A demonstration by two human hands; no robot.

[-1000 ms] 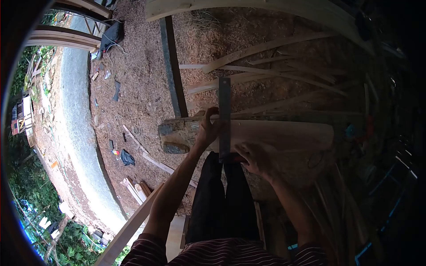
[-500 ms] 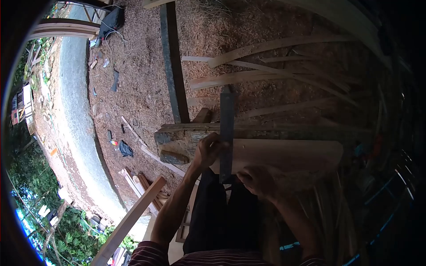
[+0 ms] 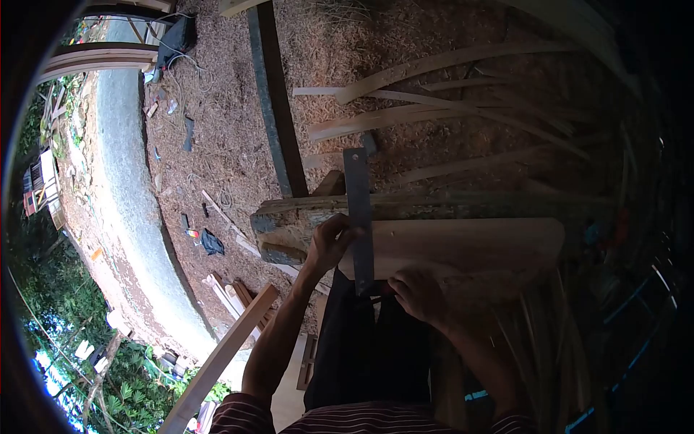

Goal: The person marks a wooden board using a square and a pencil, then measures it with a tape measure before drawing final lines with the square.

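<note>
A long flat steel ruler (image 3: 359,210), with a hole near its far end, lies across the left part of a smooth wooden board (image 3: 463,246) with rounded corners. My left hand (image 3: 331,242) is closed on the ruler's left edge, with the fingertips at the metal. At the board's near edge, just right of the ruler's lower end, my right hand (image 3: 416,293) is curled closed. Shadow hides what its fingers hold, if anything. The board rests against a rough timber beam (image 3: 303,217) in front of my dark trousers.
Long wooden strips (image 3: 448,72) lie on shavings-covered ground beyond the beam. A dark-sided timber (image 3: 278,108) runs away from it. At lower left a squared plank (image 3: 224,354) slants upward beside stacked wood offcuts (image 3: 235,300). A black bag (image 3: 211,242) lies on the ground.
The ruler's far end has swung left, so it now tilts slightly across the board. My left hand has shifted a little left with it. The whole view has also moved slightly.
</note>
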